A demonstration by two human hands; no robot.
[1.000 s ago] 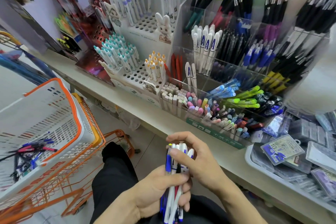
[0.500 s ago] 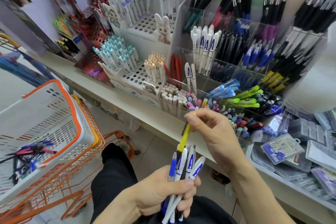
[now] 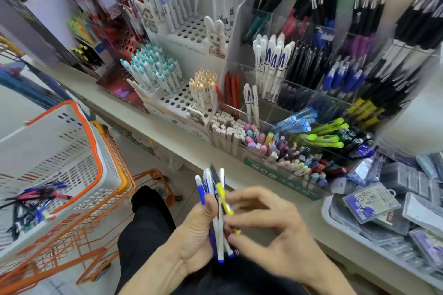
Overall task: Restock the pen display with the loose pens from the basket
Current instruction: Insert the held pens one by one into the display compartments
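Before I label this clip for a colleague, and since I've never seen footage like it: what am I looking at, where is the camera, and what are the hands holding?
There is no machine here. A person wears a wide-angle camera on the head, so you look forward and down at their own two hands. The left hand grips a bundle of pens, mostly white and blue. The right hand has its fingers at that bundle, on a yellow pen; motion blur hides the exact grip. Ahead, on a shelf, stands the pen display: clear compartments and white peg stands full of pens. At left, a white basket with an orange rim sits in an orange cart, with more loose pens inside. At right, a grey tray holds small packets.
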